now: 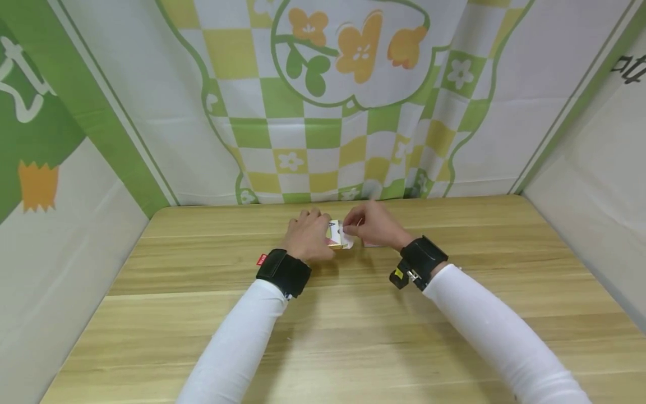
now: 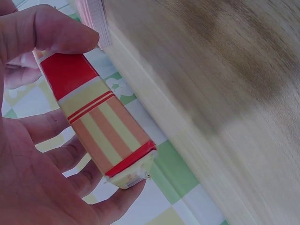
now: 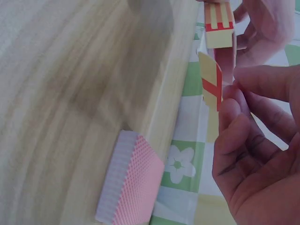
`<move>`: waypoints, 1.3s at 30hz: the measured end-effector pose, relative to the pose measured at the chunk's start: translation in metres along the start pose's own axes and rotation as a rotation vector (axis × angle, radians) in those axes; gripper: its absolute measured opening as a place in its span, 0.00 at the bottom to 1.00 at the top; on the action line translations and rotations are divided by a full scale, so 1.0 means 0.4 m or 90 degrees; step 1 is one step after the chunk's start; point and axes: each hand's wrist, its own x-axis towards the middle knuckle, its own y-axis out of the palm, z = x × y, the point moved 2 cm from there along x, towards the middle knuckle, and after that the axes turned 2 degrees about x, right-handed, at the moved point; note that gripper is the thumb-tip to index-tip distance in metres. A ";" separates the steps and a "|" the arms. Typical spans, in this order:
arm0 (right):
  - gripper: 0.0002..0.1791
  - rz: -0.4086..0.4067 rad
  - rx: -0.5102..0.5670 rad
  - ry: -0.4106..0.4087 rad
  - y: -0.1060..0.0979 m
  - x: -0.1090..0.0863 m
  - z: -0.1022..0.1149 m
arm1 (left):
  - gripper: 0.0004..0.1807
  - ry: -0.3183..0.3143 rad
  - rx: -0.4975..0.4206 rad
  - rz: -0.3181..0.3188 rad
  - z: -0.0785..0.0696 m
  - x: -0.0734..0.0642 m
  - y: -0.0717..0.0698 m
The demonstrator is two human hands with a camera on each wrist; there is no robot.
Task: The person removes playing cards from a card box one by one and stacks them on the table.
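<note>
My left hand [image 1: 309, 235] grips a small playing-card box [image 1: 333, 233] between thumb and fingers. In the left wrist view the box side [image 2: 105, 122] shows red, cream and orange stripes. The box's near end is open in the right wrist view, with its flap [image 3: 212, 82] folded outward. There my right hand [image 3: 267, 136] pinches at the flap's edge with thumb and fingertips. Beneath and beside the right hand, a deck of playing cards [image 3: 133, 183] with a pink patterned back lies on the table, mostly covered by that hand in the head view.
The wooden table [image 1: 353, 336] ends at a curtain [image 1: 323, 151] with green and yellow checks right behind the hands. White and green cloth walls [image 1: 75, 224] flank the table. Both wrists wear black straps [image 1: 424, 258].
</note>
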 end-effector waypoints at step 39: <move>0.10 0.130 0.141 0.157 -0.047 -0.026 -0.066 | 0.36 0.017 -0.013 -0.008 0.007 -0.002 -0.006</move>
